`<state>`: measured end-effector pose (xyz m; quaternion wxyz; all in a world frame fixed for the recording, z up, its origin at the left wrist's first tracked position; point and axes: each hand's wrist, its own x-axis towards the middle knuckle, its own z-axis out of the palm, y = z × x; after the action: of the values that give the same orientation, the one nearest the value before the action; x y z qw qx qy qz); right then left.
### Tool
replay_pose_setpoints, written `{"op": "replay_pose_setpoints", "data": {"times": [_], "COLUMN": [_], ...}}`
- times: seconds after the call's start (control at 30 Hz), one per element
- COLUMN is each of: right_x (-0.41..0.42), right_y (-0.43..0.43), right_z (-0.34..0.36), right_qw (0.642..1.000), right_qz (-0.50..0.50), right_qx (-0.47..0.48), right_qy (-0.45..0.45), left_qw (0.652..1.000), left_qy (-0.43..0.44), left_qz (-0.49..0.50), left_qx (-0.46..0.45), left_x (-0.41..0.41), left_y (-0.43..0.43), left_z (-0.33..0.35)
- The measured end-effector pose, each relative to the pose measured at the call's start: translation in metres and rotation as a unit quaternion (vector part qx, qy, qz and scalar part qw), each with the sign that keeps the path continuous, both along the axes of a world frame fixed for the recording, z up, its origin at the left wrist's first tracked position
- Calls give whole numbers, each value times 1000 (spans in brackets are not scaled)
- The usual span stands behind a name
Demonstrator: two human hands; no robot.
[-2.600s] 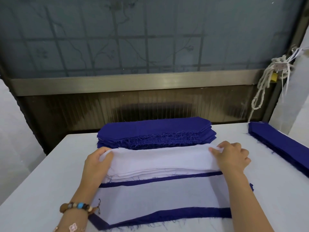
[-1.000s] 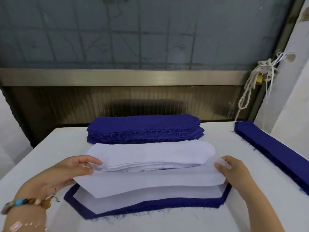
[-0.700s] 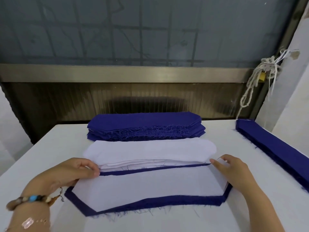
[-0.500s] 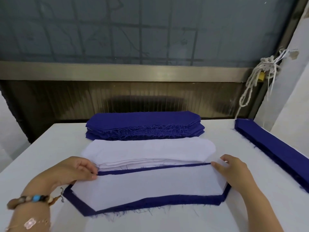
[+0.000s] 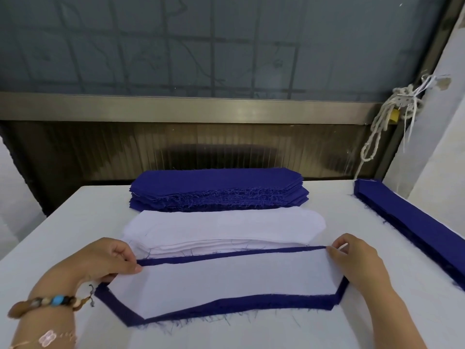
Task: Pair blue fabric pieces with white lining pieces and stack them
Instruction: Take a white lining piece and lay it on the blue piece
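L hand (image 5: 100, 260) & R hand (image 5: 353, 260) pinch top corners of white lining (image 5: 226, 279), lifted 1 s ago, now flat inside edges of blue piece (image 5: 239, 304), bare table (image 5: 251, 335) at frame bottom.

A garment workshop. Cut blue fabric pieces (image 5: 216, 183) and white lining pieces (image 5: 221, 224) lie stacked on a white work table (image 5: 75, 220), more blue strips (image 5: 415, 222) along its right edge.

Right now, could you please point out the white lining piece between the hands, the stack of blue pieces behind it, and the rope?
white lining piece (image 5: 231, 280), head view, its bare middle.
stack of blue pieces (image 5: 216, 181), head view, flat top face.
rope (image 5: 380, 119), head view, hanging strands below the knot.
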<state>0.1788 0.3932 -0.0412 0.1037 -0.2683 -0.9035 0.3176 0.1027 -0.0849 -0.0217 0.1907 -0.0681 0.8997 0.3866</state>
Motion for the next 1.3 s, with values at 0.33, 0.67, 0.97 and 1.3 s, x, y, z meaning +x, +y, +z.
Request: {"op": "replay_pose_setpoints", "data": {"times": [0.33,0.67,0.97,1.3], "right_x": [1,2,-4,-3], "right_y": [-4,-5,-22,-27], "right_z": [2,2,8,1], "right_qw": [1000,998,986,984], "right_qz": [-7,-17,99,159], "right_qx": [11,50,18,28], "right_qy": [4,24,134,74], "left_qw": [999,999,988,991], "left_qy": [-16,10,128,-55], "left_qz": [-30,-17,72,-83], "left_qx": [-5,-44,46,91], "left_x": [3,8,6,22], "left_y": [1,4,28,48], "left_z": [2,7,15,23]}}
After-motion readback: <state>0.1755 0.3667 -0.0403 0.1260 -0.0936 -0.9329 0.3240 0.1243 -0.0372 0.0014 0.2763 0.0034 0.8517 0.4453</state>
